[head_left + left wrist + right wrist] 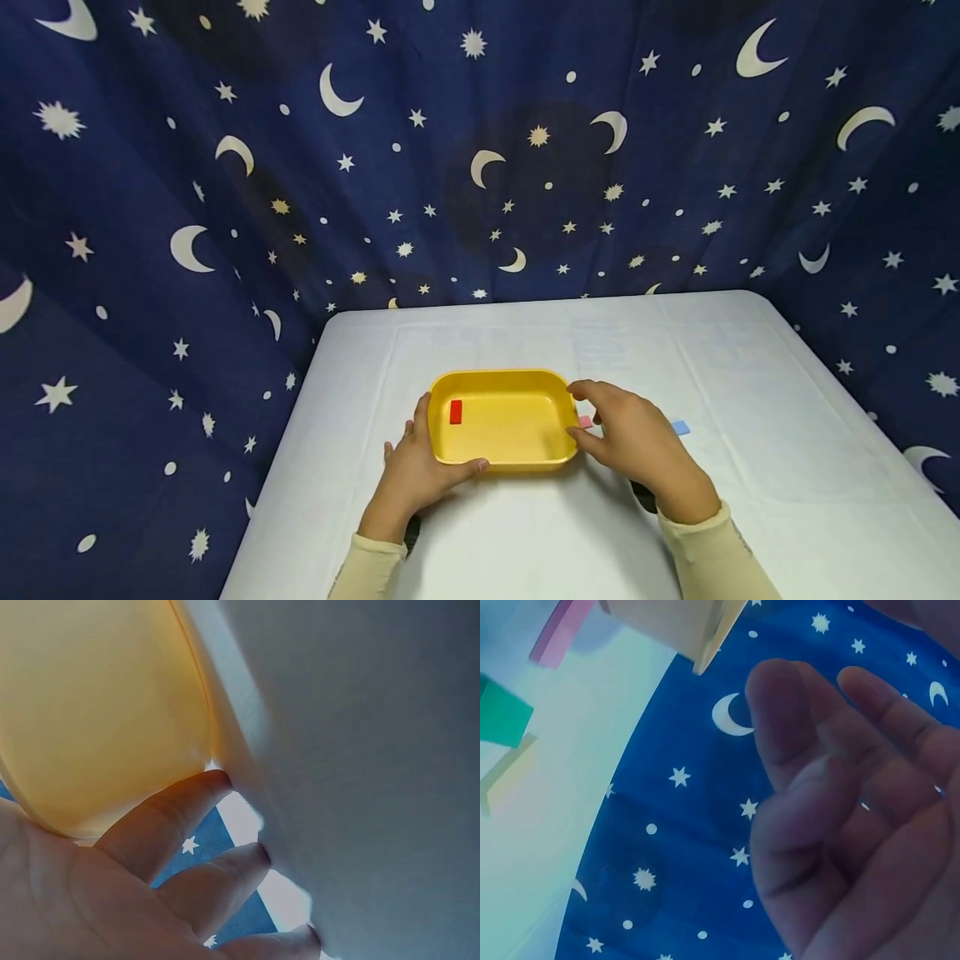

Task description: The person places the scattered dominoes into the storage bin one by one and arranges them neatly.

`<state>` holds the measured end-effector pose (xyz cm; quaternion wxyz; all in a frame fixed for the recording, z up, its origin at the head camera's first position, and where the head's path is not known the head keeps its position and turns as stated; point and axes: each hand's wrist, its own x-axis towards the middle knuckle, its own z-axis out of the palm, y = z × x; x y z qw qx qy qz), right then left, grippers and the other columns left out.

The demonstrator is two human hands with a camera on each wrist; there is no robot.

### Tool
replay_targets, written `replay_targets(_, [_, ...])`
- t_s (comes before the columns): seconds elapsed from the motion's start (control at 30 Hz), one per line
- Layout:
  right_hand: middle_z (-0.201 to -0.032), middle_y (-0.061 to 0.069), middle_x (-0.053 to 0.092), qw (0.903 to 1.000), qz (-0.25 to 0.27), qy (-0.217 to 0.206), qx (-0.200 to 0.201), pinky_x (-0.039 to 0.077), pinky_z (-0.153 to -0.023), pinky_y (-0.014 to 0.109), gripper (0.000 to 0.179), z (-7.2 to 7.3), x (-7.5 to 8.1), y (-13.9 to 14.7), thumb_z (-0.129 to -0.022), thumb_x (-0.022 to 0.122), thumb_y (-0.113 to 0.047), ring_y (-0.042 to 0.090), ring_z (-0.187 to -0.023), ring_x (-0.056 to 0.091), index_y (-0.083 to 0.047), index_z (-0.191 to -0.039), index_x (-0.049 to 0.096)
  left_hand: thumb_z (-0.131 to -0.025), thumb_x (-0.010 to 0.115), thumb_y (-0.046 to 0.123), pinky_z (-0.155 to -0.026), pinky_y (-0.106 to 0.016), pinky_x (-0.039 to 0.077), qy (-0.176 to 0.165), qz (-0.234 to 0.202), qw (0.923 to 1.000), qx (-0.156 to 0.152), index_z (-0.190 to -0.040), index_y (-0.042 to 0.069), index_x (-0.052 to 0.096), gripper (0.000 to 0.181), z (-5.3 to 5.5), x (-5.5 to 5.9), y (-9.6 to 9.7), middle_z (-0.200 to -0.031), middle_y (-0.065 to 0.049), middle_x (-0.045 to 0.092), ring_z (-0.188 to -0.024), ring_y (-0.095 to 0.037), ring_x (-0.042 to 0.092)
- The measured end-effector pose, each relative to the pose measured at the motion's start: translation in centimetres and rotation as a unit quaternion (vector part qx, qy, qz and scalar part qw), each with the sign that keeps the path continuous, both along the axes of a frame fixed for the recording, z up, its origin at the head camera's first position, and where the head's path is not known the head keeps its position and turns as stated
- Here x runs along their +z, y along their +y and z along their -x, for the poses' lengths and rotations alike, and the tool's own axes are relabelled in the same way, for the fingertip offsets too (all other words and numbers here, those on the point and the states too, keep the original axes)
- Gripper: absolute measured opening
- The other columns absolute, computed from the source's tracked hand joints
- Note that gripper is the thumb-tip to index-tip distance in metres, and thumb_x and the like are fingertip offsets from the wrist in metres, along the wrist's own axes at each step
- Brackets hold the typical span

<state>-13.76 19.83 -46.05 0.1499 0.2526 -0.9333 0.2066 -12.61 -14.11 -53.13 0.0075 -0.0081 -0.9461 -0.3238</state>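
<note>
Yellow tray (517, 429) on table (787, 400) before you; likely light, stiff, slick-walled. Take it at both ends. Your left fingers (422, 412) spread about its near-left corner; right fingers (597, 392) parted beside its right end, pinching nothing visible.

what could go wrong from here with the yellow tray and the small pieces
The red piece lies loose in the yellow tray, so it might slide if the left hand, at the tray's corner, tips it.

The pink piece lies close beside the tray, so shifting the tray rightward could push it away.

The right hand might nudge the blue piece out of place if it swings back.
</note>
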Motion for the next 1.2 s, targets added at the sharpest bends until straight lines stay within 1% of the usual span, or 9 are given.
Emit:
replay_targets(0.1, [-0.116, 0.001, 0.073, 0.9998, 0.002, -0.013, -0.015, 0.054, -0.065, 0.033, 0.054, 0.2, -0.1, 0.6, -0.085, 0.089, -0.03, 0.013, -0.078, 0.064, -0.014, -0.131, 0.067, -0.052, 0.074, 0.098, -0.113, -0.082, 0.016, 0.001, -0.003, 1.0, -0.004, -0.17, 0.025, 0.008, 0.153, 0.0, -0.1, 0.1, -0.144, -0.016, 0.062, -0.147, -0.04, 0.044])
replay_targets(0.2, [-0.115, 0.0, 0.073, 0.9995, 0.004, -0.019, -0.024, 0.053, -0.064, 0.032, 0.052, 0.3, -0.3, 1.0, -0.085, 0.089, -0.029, 0.011, -0.076, 0.062, -0.015, -0.13, 0.067, -0.053, 0.074, 0.098, -0.112, -0.083, 0.017, 0.002, -0.001, 1.0, -0.006, -0.17, 0.025, 0.009, 0.153, -0.1, -0.3, 0.2, -0.143, -0.015, 0.062, -0.145, -0.04, 0.046])
replay_targets(0.3, [-0.114, -0.001, 0.073, 0.9995, 0.006, -0.021, -0.024, 0.053, -0.065, 0.032, 0.05, 0.5, -0.7, 1.2, -0.085, 0.089, -0.028, 0.009, -0.076, 0.062, -0.015, -0.129, 0.068, -0.053, 0.074, 0.098, -0.112, -0.083, 0.018, 0.007, -0.001, 1.0, -0.004, -0.17, 0.025, 0.009, 0.152, -0.1, -0.2, 0.2, -0.142, -0.014, 0.063, -0.143, -0.038, 0.049])
replay_targets(0.43, [-0.114, 0.0, 0.073, 0.9992, 0.009, -0.025, -0.028, 0.054, -0.067, 0.034, 0.046, 1.0, -1.1, 1.4, -0.087, 0.087, -0.026, 0.009, -0.075, 0.062, -0.015, -0.128, 0.068, -0.053, 0.075, 0.097, -0.113, -0.082, 0.018, 0.008, -0.001, 1.0, -0.003, -0.17, 0.027, 0.008, 0.152, -0.1, -0.1, 0.1, -0.143, -0.014, 0.062, -0.144, -0.038, 0.048])
replay_targets(0.6, [-0.115, 0.002, 0.074, 0.9982, 0.013, -0.044, -0.04, 0.056, -0.07, 0.037, 0.043, 1.3, -1.5, 1.7, -0.089, 0.085, -0.027, 0.015, -0.077, 0.066, -0.016, -0.127, 0.068, -0.053, 0.074, 0.097, -0.112, -0.083, 0.017, 0.007, 0.001, 1.0, -0.004, -0.17, 0.028, 0.006, 0.152, 0.0, 0.0, 0.0, -0.145, -0.014, 0.061, -0.146, -0.038, 0.046])
replay_targets(0.67, [-0.116, 0.002, 0.074, 0.9979, 0.012, -0.05, -0.041, 0.056, -0.071, 0.038, 0.042, 1.3, -1.6, 1.7, -0.09, 0.084, -0.027, 0.015, -0.078, 0.067, -0.015, -0.127, 0.068, -0.053, 0.075, 0.097, -0.113, -0.083, 0.017, 0.006, 0.001, 1.0, -0.004, -0.17, 0.028, 0.006, 0.153, 0.0, -0.1, 0.0, -0.145, -0.014, 0.061, -0.146, -0.038, 0.045])
replay_targets(0.83, [-0.115, 0.002, 0.074, 0.9979, 0.013, -0.049, -0.039, 0.056, -0.071, 0.038, 0.039, 1.2, -1.6, 1.6, -0.092, 0.083, -0.028, 0.01, -0.077, 0.063, -0.015, -0.127, 0.069, -0.053, 0.074, 0.098, -0.113, -0.083, 0.016, 0.007, -0.002, 1.0, -0.004, -0.17, 0.029, 0.006, 0.152, 0.0, -0.2, -0.1, -0.146, -0.014, 0.06, -0.146, -0.037, 0.046])
replay_targets(1.0, [-0.115, 0.004, 0.074, 0.9976, 0.014, -0.052, -0.043, 0.057, -0.072, 0.039, 0.038, 1.2, -1.7, 1.6, -0.092, 0.082, -0.027, 0.013, -0.078, 0.066, -0.015, -0.126, 0.069, -0.052, 0.073, 0.098, -0.112, -0.083, 0.016, 0.013, -0.006, 0.9999, -0.005, -0.17, 0.027, 0.008, 0.152, 0.0, -0.2, -0.1, -0.146, -0.014, 0.06, -0.144, -0.036, 0.047])
replay_targets(1.2, [-0.115, 0.005, 0.075, 0.9971, 0.012, -0.06, -0.044, 0.058, -0.073, 0.04, 0.037, 1.3, -2.0, 1.6, -0.093, 0.082, -0.027, 0.017, -0.079, 0.068, -0.014, -0.125, 0.07, -0.053, 0.073, 0.098, -0.113, -0.083, 0.016, 0.005, -0.002, 1.0, -0.006, -0.17, 0.028, 0.005, 0.153, 0.0, -0.2, -0.1, -0.148, -0.015, 0.058, -0.146, -0.037, 0.045])
